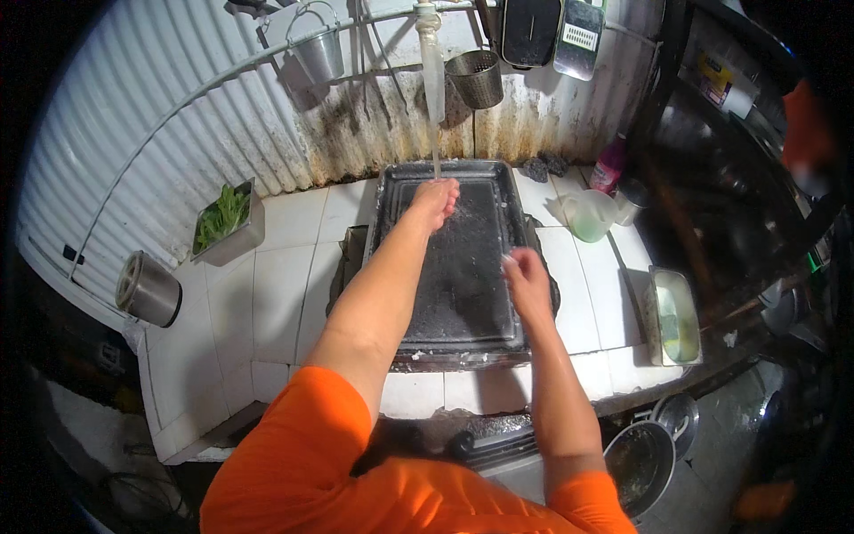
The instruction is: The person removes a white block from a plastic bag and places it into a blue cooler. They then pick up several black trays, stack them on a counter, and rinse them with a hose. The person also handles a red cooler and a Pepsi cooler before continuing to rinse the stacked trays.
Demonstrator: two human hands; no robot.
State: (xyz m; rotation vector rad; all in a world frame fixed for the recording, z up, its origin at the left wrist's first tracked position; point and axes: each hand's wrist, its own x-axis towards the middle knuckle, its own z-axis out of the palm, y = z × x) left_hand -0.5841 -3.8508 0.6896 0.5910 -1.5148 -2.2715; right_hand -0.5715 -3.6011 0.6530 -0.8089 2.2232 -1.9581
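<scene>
My left hand (437, 202) is in a thin stream of running water (436, 153) over the far part of a dark metal baking tray (467, 280). Its fingers are curled, and the palm is hidden from view. My right hand (529, 280) hovers by the tray's right edge, loosely bent, thumb apart from the fingers and nothing visible in it. White specks, like suds, cling to the tray's near rim. Above the tray hangs a tap (427, 23) with a clear plastic sleeve (434, 80) on its spout. The tray lies across a sink opening (350, 257) in the white tiled counter (280, 287).
Left stand a steel pan of green leaves (227, 217) and a steel pot (148, 288). Right are dark scouring pads (544, 165), a pink bottle (608, 163), a plastic jug (590, 215) and a steel container with a sponge (675, 317). A large pot (640, 460) sits below.
</scene>
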